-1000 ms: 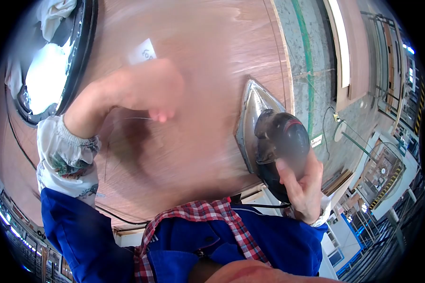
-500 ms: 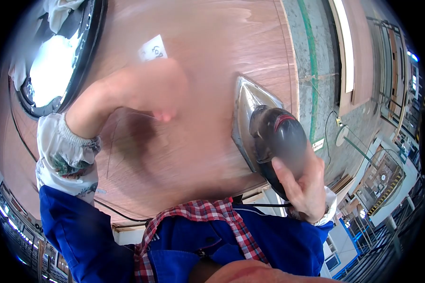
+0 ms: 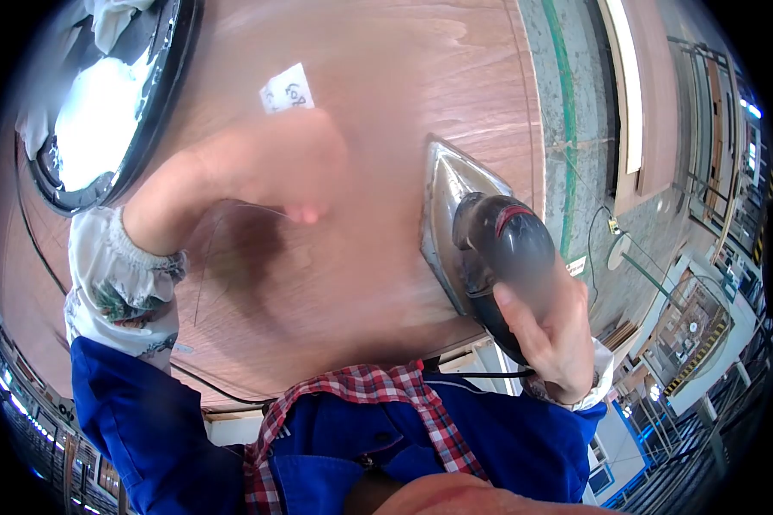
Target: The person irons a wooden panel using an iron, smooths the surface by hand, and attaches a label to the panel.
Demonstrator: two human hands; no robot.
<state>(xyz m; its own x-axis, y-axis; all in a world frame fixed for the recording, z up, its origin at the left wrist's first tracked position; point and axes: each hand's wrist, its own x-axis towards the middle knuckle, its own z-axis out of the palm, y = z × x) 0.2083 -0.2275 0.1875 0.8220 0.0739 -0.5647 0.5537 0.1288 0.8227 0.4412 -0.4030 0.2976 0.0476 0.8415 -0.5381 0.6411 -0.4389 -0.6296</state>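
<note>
My right hand point(image 3: 554, 335) is wrapped round the dark handle of an electric iron point(image 3: 459, 180). The iron's metal soleplate rests on a reddish wood sheet point(image 3: 386, 283), its tip pointing away from me. Over the sheet's left part, my left hand point(image 3: 270, 163) is blurred, with its fingers curled and closed. A thin thread-like strand point(image 3: 199, 287) runs from near these fingertips and hangs down the left side. Just beyond the hand lies a small white paper label point(image 3: 288, 89) with handwriting on it.
A black round tub point(image 3: 159, 112) with white contents stands at the upper left, with whitish cloth at its rim. A black cord point(image 3: 219, 393) runs along the sheet's near edge. To the right are a grey floor with a green line point(image 3: 567, 129), stacked boards point(image 3: 657, 112) and a fan point(image 3: 694, 326).
My left hand has shifted very slightly to the right, still curled. More of the paper label's writing shows. The iron and my right hand have stayed almost in place.
</note>
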